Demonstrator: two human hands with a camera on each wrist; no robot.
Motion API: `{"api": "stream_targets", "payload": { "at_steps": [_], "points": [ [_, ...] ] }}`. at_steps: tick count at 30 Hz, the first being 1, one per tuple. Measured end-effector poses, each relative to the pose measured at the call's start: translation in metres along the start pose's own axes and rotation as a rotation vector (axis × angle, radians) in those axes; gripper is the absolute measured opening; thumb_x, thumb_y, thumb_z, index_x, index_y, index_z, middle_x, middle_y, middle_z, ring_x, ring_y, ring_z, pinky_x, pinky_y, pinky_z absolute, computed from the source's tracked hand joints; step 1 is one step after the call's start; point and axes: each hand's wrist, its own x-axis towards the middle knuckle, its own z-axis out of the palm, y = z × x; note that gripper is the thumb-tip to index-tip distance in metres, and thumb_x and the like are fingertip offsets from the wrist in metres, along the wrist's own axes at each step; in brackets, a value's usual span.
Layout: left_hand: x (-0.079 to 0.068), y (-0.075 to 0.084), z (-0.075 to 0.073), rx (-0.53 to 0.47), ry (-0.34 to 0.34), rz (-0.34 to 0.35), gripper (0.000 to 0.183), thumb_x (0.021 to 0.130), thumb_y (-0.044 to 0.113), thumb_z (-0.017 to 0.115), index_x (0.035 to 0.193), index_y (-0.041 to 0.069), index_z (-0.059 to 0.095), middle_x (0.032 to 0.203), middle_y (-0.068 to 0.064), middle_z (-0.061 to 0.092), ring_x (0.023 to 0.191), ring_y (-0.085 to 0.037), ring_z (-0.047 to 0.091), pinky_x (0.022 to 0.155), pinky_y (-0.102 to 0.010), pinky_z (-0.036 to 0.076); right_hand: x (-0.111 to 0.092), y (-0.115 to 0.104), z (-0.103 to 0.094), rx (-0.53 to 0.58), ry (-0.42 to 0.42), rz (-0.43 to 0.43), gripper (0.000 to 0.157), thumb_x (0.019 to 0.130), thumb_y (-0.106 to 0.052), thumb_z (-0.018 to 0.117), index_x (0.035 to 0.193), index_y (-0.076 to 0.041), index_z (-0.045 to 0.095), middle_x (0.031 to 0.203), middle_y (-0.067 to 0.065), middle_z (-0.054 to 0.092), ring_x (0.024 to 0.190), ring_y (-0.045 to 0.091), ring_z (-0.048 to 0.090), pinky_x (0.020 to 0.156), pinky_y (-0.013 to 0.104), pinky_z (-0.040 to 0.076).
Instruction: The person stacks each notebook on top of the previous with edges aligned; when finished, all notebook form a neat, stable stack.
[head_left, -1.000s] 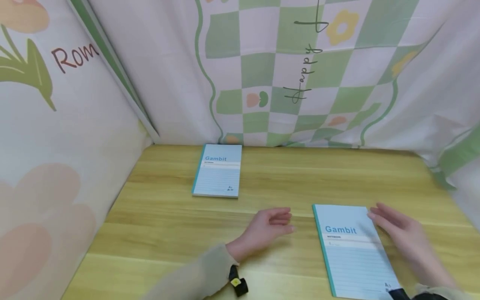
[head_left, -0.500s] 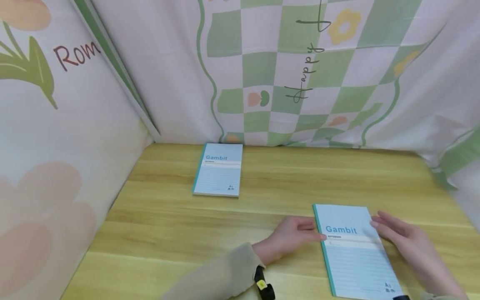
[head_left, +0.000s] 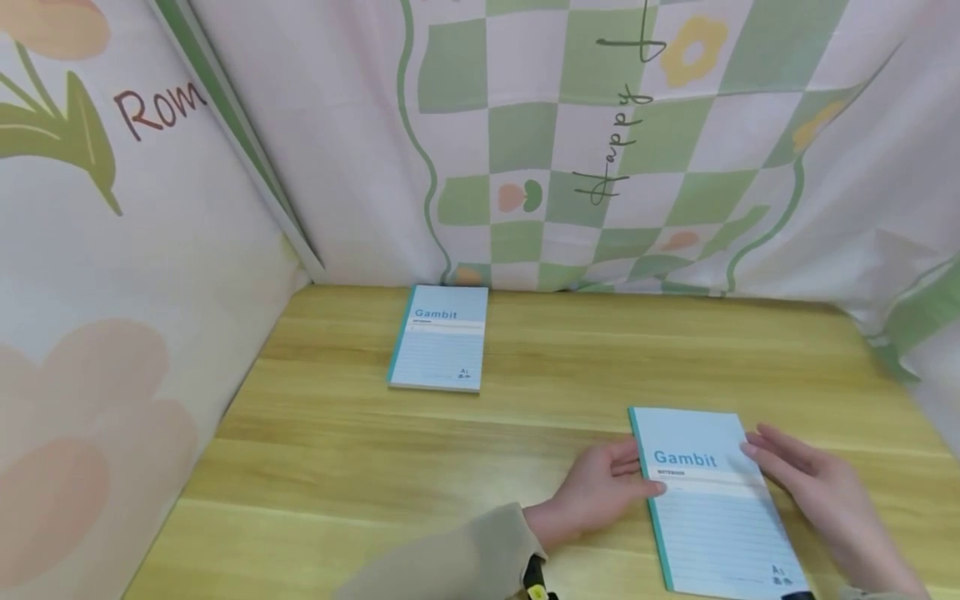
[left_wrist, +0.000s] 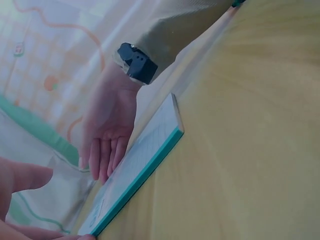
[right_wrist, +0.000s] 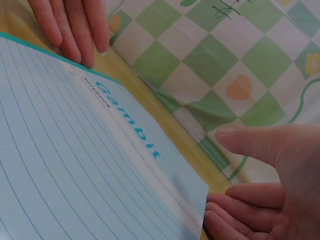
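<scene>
A light blue Gambit notebook (head_left: 712,525) with a teal spine lies flat on the table at the lower right of the head view. My left hand (head_left: 600,492) is at its spine side, fingertips touching the edge; the left wrist view shows the thumb (left_wrist: 32,177) held up, apart from the cover. At the opposite long edge is my right hand (head_left: 821,492); in the right wrist view its fingers (right_wrist: 245,212) meet the notebook's side while the thumb (right_wrist: 247,142) stays raised. Neither hand grips it. A second, matching notebook (head_left: 442,337) lies farther back, left of centre.
The wooden table (head_left: 337,467) meets a white and green checked curtain (head_left: 570,150) at its back edge. A printed fabric wall (head_left: 135,250) borders the left side, and more fabric hangs at the right.
My left hand has moved right, from bare table to the near notebook's spine edge. My right hand has stayed by the right edge, shifting only slightly. Both notebooks lie where they were.
</scene>
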Motion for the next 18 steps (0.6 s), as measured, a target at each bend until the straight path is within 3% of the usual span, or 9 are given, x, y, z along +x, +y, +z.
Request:
{"api": "stream_targets", "payload": {
  "at_steps": [2, 7, 10, 11, 12, 13, 17, 18],
  "points": [
    [-0.002, 0.0, 0.002, 0.004, 0.023, -0.011, 0.055, 0.091, 0.012, 0.076, 0.143, 0.007, 0.058, 0.135, 0.003, 0.063, 0.121, -0.01, 0.059, 0.096, -0.022, 0.05, -0.001, 0.002, 0.001, -0.016, 0.004, -0.01, 0.092, 0.098, -0.063, 0.055, 0.162, -0.009, 0.017, 0.152, 0.002, 0.041, 0.147, 0.044, 0.019, 0.078, -0.001, 0.034],
    [-0.006, 0.002, 0.007, 0.023, 0.072, -0.019, 0.057, 0.091, 0.016, 0.078, 0.144, 0.008, 0.057, 0.14, 0.001, 0.06, 0.126, -0.011, 0.055, 0.101, -0.024, 0.047, 0.0, 0.004, 0.001, -0.026, 0.007, -0.025, 0.09, 0.099, -0.061, 0.055, 0.162, -0.007, 0.019, 0.152, 0.004, 0.043, 0.145, 0.045, 0.022, 0.076, 0.001, 0.036],
    [-0.007, 0.002, 0.01, -0.014, 0.077, -0.015, 0.059, 0.092, 0.016, 0.076, 0.146, 0.008, 0.054, 0.141, 0.0, 0.059, 0.125, -0.012, 0.056, 0.097, -0.022, 0.049, 0.002, 0.003, -0.001, -0.017, 0.003, -0.013, 0.093, 0.098, -0.063, 0.054, 0.162, -0.006, 0.016, 0.155, 0.013, 0.035, 0.145, 0.047, 0.02, 0.106, 0.021, 0.039],
    [-0.007, 0.002, 0.01, -0.038, 0.082, -0.019, 0.059, 0.092, 0.015, 0.076, 0.146, 0.006, 0.053, 0.14, -0.002, 0.059, 0.124, -0.013, 0.057, 0.096, -0.021, 0.05, 0.003, 0.002, -0.001, -0.018, -0.002, -0.009, 0.094, 0.098, -0.063, 0.054, 0.162, -0.007, 0.016, 0.156, 0.015, 0.032, 0.146, 0.047, 0.02, 0.107, 0.022, 0.038],
    [-0.007, 0.002, 0.01, -0.055, 0.089, -0.024, 0.061, 0.093, 0.014, 0.076, 0.148, 0.006, 0.051, 0.14, -0.002, 0.06, 0.123, -0.014, 0.059, 0.094, -0.021, 0.051, 0.004, 0.001, -0.002, -0.013, -0.007, -0.005, 0.094, 0.098, -0.064, 0.054, 0.162, -0.007, 0.015, 0.157, 0.016, 0.03, 0.146, 0.047, 0.019, 0.114, 0.033, 0.035],
    [-0.006, 0.001, 0.011, -0.075, 0.099, -0.034, 0.063, 0.093, 0.013, 0.076, 0.149, 0.006, 0.049, 0.139, -0.001, 0.06, 0.122, -0.014, 0.06, 0.092, -0.021, 0.052, 0.005, 0.001, -0.002, -0.011, -0.011, -0.003, 0.095, 0.097, -0.064, 0.054, 0.162, -0.008, 0.014, 0.158, 0.017, 0.029, 0.146, 0.047, 0.018, 0.116, 0.035, 0.031],
    [0.001, -0.002, 0.01, -0.125, 0.162, -0.076, 0.067, 0.091, 0.009, 0.077, 0.151, 0.004, 0.046, 0.135, -0.001, 0.062, 0.113, -0.015, 0.064, 0.089, -0.025, 0.055, 0.005, 0.0, -0.002, 0.003, -0.02, 0.001, 0.095, 0.097, -0.064, 0.055, 0.162, -0.008, 0.014, 0.159, 0.016, 0.026, 0.147, 0.047, 0.015, 0.119, 0.033, 0.025],
    [0.003, -0.003, 0.01, -0.13, 0.178, -0.087, 0.067, 0.091, 0.009, 0.077, 0.15, 0.004, 0.047, 0.133, -0.001, 0.062, 0.112, -0.015, 0.065, 0.089, -0.026, 0.055, 0.005, -0.001, -0.001, 0.008, -0.019, -0.001, 0.096, 0.097, -0.064, 0.056, 0.162, -0.008, 0.015, 0.16, 0.017, 0.025, 0.147, 0.047, 0.014, 0.12, 0.046, 0.021]
  ]
}}
